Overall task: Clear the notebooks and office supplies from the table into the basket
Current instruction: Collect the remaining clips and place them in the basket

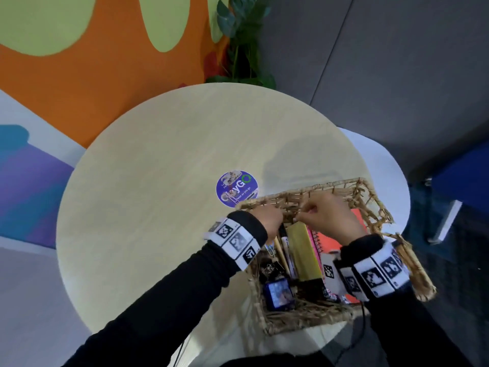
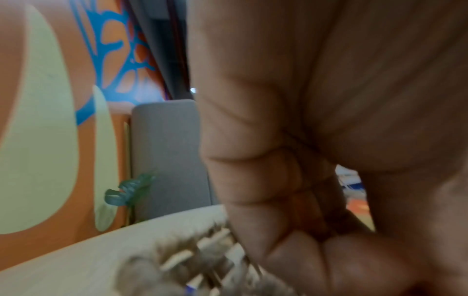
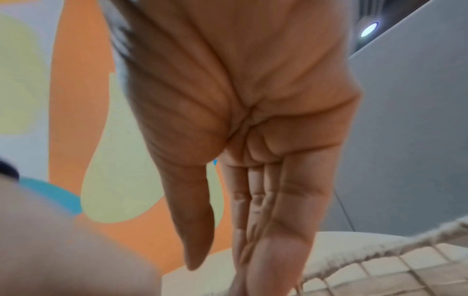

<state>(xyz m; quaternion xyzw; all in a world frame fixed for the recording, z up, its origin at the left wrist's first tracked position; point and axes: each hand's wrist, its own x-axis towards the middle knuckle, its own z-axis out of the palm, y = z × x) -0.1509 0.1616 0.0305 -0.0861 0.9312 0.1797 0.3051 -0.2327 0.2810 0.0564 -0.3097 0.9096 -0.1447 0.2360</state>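
Head view | sticker (image 1: 237, 188) reads "yGO" | both hands' fingers over basket (image 1: 375, 205), grip unclear

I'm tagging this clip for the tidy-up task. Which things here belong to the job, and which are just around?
Job:
basket
gold notebook
orange spiral notebook
binder clips
left hand
right hand

Just around:
table
round purple sticker
plant
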